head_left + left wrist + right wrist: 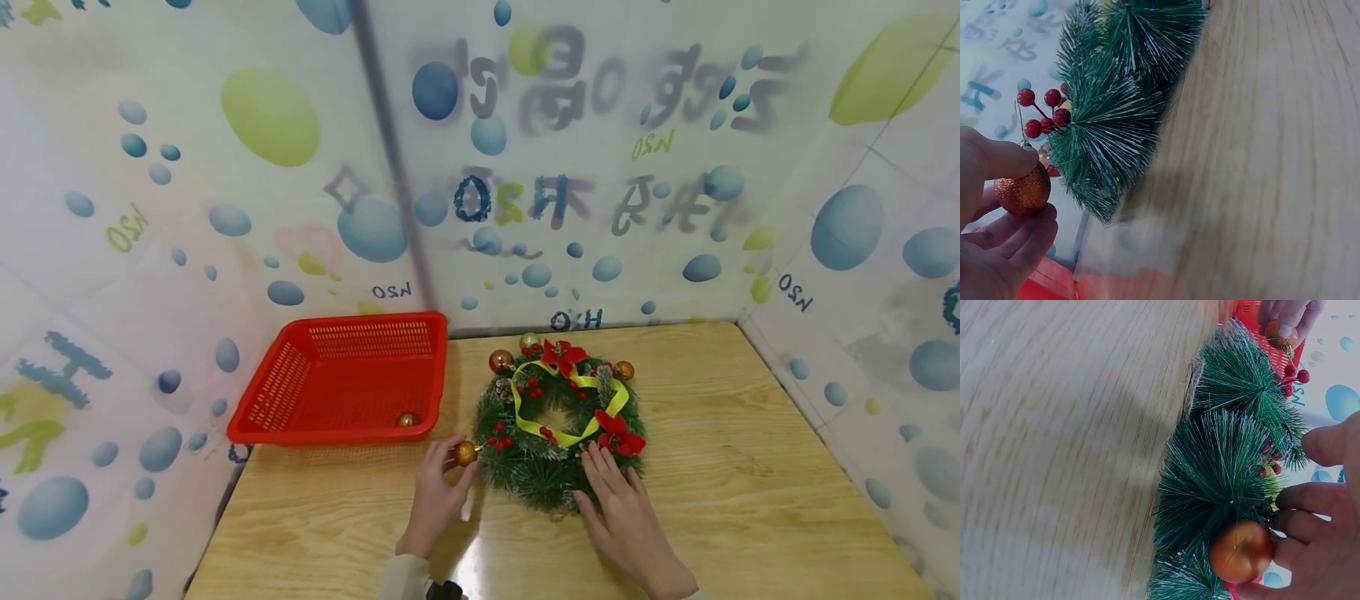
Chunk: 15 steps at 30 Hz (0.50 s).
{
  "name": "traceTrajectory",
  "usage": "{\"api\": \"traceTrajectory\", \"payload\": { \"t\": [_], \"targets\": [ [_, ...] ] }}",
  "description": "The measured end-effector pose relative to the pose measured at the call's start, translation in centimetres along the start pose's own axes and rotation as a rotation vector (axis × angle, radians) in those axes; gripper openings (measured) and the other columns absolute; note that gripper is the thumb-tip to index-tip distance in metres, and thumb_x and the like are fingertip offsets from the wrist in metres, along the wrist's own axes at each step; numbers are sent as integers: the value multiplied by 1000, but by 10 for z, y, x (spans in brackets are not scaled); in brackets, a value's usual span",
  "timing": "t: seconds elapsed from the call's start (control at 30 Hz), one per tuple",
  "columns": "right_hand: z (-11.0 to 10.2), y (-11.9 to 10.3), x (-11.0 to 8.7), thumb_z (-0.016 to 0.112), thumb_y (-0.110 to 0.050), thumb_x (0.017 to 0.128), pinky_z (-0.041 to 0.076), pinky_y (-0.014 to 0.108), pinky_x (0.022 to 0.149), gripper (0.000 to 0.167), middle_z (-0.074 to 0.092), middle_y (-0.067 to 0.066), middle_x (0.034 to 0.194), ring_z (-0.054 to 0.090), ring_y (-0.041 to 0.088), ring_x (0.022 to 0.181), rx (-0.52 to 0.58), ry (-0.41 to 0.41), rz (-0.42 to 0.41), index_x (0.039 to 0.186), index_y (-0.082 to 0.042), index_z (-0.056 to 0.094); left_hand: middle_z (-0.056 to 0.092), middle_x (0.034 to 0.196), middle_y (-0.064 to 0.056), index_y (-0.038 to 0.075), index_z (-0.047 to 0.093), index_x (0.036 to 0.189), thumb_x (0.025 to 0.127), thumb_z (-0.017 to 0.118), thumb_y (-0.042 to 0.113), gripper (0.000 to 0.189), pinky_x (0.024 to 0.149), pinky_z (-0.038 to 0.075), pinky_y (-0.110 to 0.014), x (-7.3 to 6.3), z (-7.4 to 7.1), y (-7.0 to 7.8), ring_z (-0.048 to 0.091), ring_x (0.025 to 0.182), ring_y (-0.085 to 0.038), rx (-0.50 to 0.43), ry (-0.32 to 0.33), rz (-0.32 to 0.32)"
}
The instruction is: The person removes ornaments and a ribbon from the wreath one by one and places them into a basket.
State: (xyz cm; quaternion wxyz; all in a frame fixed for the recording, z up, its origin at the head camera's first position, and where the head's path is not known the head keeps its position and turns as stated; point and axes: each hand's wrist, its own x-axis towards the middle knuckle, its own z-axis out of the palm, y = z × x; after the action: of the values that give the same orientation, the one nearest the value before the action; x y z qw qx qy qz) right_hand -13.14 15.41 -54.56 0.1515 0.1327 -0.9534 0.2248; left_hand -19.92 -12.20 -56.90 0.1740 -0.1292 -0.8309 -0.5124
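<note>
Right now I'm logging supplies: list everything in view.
Table: one, tan, foreground
Wreath: one, green, on table
Basket: one, red, left of wreath
Basket bauble: one, gold, in basket
Held bauble: one, copper, wreath's left
Wreath baubles: at least three, copper and gold, on wreath
Flowers: two, red, on wreath
Berries: several, red, on wreath
Ribbon: one, yellow, on wreath
Backdrop: one, patterned white, behind table
Wristwear: one, black, left wrist
Sleeves: two, pale, wrists
Hands: two, left hand pinching held bauble, right hand at wreath
</note>
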Motion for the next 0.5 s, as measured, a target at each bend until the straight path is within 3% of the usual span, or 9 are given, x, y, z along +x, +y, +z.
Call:
{"api": "traceTrajectory", "payload": {
  "t": [0.5],
  "targets": [
    [-2, -2, 0, 68, -23, 98, 41, 75, 101, 56, 49, 22, 152, 49, 39, 139, 9, -5, 4, 145, 4, 52, 64, 110, -11, 2, 65, 124, 83, 78, -6, 44, 89, 61, -36, 16, -13, 28, 70, 100, -28, -56, 2, 25]
  ]
}}
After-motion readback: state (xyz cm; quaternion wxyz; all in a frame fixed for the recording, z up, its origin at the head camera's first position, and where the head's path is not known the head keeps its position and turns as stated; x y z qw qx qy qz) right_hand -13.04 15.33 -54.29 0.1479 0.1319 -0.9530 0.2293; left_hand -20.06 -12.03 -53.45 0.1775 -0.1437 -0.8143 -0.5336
